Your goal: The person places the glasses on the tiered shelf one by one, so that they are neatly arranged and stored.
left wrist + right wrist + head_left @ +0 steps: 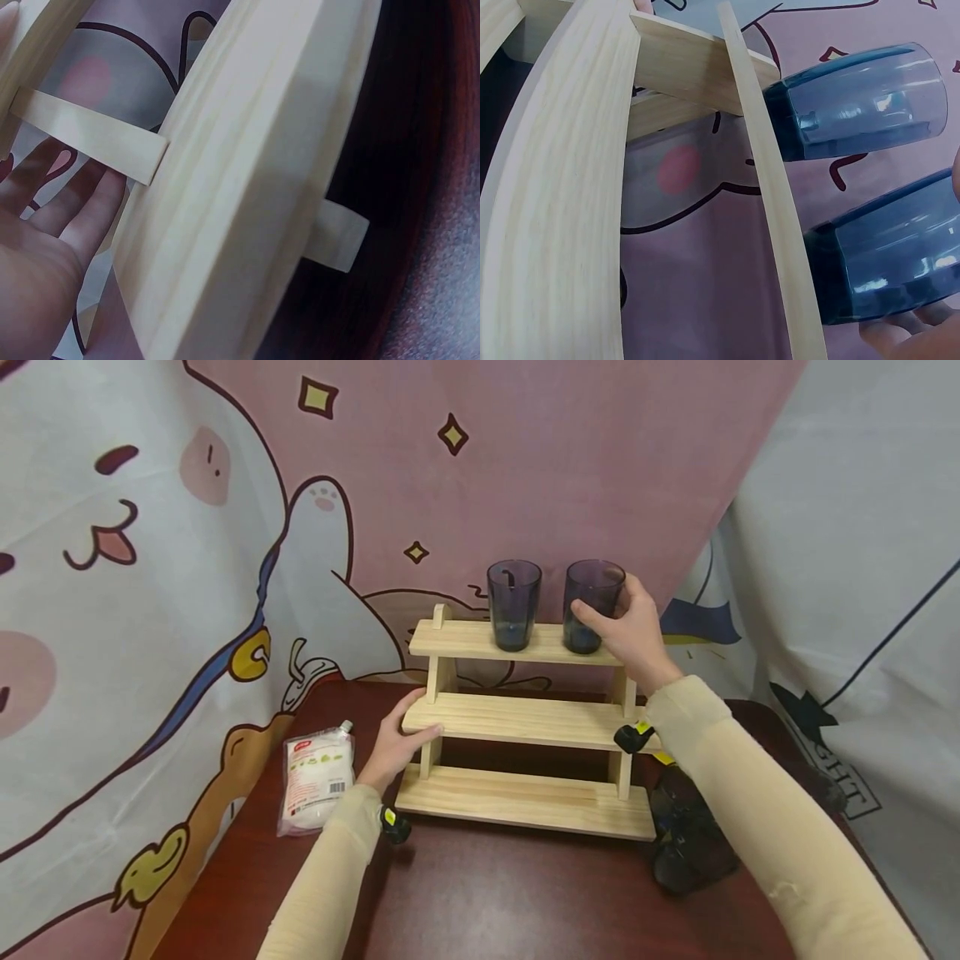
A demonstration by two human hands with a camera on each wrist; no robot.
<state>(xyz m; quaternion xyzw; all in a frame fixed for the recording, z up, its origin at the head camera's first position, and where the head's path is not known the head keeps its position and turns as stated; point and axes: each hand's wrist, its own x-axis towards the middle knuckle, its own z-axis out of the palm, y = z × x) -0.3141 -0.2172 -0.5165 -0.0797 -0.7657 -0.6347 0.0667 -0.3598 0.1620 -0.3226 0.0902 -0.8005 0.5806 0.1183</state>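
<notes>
1. So the glass (pixel 588 587) I've got is at the right end of the top shelf of a wooden stand (pixel 517 718). It's upright, and its base looks to be sitting on the plank.
2. My right hand (pixel 630 625) has it pinched: thumb across the front, the other fingers round the far right side, partly hidden behind it.
3. The relation that matters imo: the glass lies just to the left of my right palm, long axis vertical, so I'm gripping it from the side. Right hand is way nearer; the left is lower and well off to the other side.
4. A second glass (pixel 513 606) stands upright just left of mine, with a gap between them. Nobody's touching that one.
5. Left hand (pixel 393 739) holds the left end of the middle shelf, thumb in front, fingers reaching behind the upright.
6. Further out, a printed pouch (pixel 318 781) lies on the dark red surface (pixel 465 893) left of the stand. Some dark glassy things (pixel 690 839) sit at its lower right, too murky to count.
</notes>
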